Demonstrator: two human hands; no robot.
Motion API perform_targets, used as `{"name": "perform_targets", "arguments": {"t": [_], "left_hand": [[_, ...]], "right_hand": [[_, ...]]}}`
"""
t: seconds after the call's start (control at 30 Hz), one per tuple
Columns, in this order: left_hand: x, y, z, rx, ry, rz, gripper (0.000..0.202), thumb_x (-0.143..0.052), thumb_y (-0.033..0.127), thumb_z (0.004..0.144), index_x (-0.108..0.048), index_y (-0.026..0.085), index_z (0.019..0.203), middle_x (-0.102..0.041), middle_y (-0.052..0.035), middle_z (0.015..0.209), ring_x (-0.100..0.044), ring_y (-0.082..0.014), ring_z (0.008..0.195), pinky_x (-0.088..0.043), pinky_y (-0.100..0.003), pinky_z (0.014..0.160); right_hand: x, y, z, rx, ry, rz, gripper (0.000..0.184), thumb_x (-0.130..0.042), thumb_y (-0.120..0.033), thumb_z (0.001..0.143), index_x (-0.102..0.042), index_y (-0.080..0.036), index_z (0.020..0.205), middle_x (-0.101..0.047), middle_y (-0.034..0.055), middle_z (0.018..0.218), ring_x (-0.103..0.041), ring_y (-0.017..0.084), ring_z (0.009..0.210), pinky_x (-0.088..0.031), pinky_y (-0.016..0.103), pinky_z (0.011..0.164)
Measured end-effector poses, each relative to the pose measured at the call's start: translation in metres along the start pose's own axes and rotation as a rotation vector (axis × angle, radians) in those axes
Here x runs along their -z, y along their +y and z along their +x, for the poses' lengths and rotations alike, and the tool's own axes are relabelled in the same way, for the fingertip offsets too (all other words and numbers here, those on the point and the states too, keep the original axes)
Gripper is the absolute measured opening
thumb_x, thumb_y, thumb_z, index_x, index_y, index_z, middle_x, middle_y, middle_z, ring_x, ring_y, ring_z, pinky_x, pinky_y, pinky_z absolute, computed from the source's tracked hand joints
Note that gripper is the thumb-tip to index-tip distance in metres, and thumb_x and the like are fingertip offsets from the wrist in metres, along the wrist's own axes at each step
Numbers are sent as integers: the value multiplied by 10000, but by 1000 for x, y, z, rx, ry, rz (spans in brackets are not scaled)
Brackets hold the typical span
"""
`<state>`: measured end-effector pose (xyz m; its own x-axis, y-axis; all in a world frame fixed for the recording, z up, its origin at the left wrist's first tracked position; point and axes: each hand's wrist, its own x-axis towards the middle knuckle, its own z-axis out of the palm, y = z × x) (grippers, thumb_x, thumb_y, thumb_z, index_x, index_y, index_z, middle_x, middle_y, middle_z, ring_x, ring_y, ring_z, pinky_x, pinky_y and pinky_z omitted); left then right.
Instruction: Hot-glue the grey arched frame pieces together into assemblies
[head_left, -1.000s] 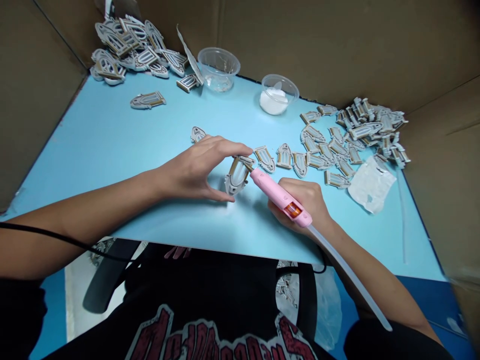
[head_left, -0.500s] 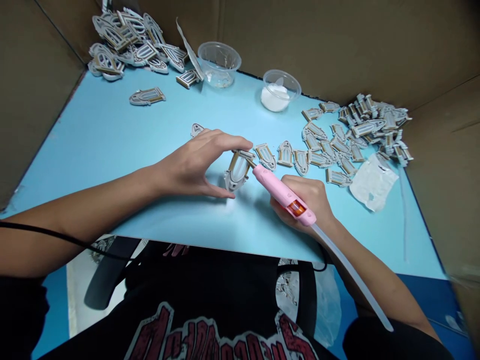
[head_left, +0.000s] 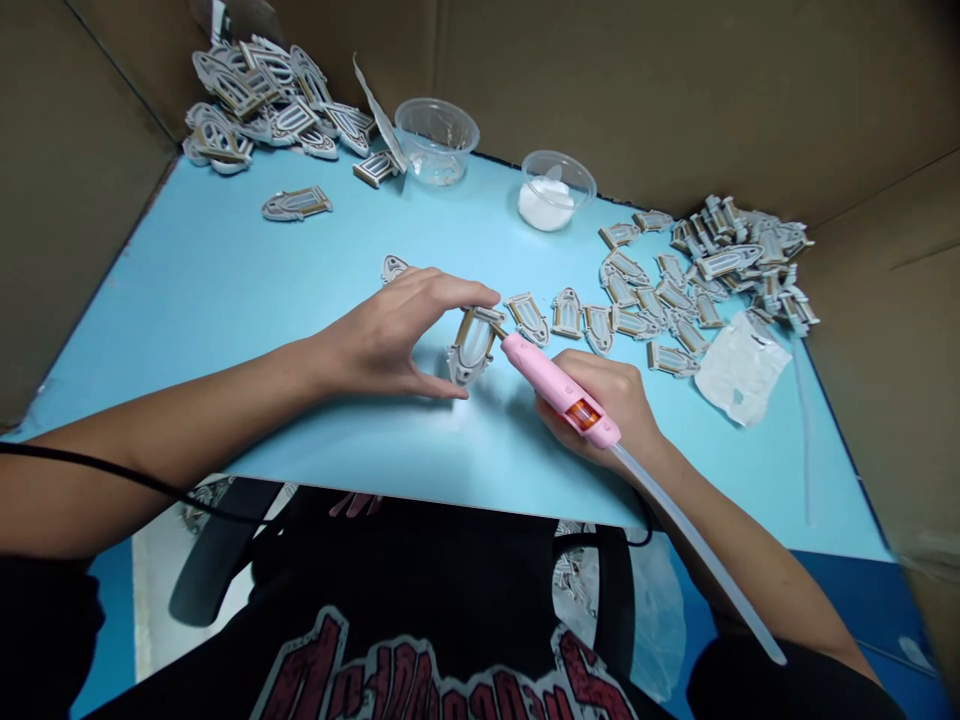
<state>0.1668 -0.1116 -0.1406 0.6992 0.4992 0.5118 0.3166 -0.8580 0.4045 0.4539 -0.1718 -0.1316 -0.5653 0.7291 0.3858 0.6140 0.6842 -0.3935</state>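
My left hand (head_left: pixel 390 335) pinches a grey-and-gold moulded arched piece (head_left: pixel 474 346) between thumb and fingertips, holding it tilted above the blue table (head_left: pixel 225 300). My right hand (head_left: pixel 600 400) grips a pink hot glue gun (head_left: pixel 559 390), its nozzle at the piece's upper right edge. A long translucent glue stick (head_left: pixel 697 550) runs from the gun's rear past my right forearm. A row of similar arched pieces (head_left: pixel 567 313) lies just beyond the nozzle. Another piece (head_left: pixel 393 267) lies partly behind my left fingers.
A heap of arched pieces (head_left: pixel 262 105) sits at the far left corner, and another (head_left: pixel 739 255) at the right. Two clear plastic cups (head_left: pixel 436 140) (head_left: pixel 555 190) stand at the back, one holding white material. Crumpled whitish wrapping (head_left: pixel 742 367) lies right. Cardboard walls (head_left: pixel 675 100) surround the table.
The glue gun's nozzle has shifted slightly left, back against the piece's upper edge. My left hand still holds the piece in the same pinch.
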Motion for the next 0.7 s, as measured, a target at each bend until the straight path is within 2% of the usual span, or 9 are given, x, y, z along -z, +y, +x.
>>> {"name": "perform_targets", "arguments": {"t": [0.13, 0.27, 0.47, 0.6, 0.7], "left_hand": [[-2, -2, 0, -41, -16, 12, 746, -808, 462, 858, -460, 256, 1484, -667, -118, 1388, -664, -272, 1246, -503, -449, 1071], [-1, -2, 0, -21, 7, 36, 775, -817, 463, 848, -443, 262, 1495, -656, -115, 1404, -656, -281, 1262, -493, -459, 1079], [-4, -3, 0, -109, 28, 46, 760, -797, 403, 875, -408, 254, 1511, -648, -124, 1418, -650, -263, 1265, -487, -422, 1064], [-6, -2, 0, -67, -1, 59, 722, -784, 398, 880, -432, 255, 1493, -652, -118, 1410, -646, -272, 1259, -472, -431, 1056], [-5, 0, 0, 34, -22, 35, 735, -794, 411, 861, -443, 250, 1486, -651, -117, 1404, -639, -279, 1257, -453, -432, 1072]], "right_hand": [[-1, 1, -1, 2, -1, 14, 192, -562, -178, 859, -465, -228, 700, -562, -12, 661, -481, 118, 557, -340, 255, 522], [-1, 3, -2, -18, 15, 10, 184, -578, -184, 854, -480, -227, 704, -554, -15, 663, -477, 121, 566, -351, 254, 532], [-4, 6, -1, -54, -54, -4, 142, -567, -188, 847, -497, -220, 728, -574, -7, 691, -512, 126, 592, -364, 255, 555], [-6, 5, -3, -135, -38, -96, 135, -568, -229, 838, -492, -224, 727, -561, 1, 690, -493, 141, 586, -333, 275, 548], [-6, 8, -3, -204, 15, -166, 127, -577, -247, 830, -498, -230, 732, -552, 10, 688, -487, 161, 592, -320, 292, 550]]}}
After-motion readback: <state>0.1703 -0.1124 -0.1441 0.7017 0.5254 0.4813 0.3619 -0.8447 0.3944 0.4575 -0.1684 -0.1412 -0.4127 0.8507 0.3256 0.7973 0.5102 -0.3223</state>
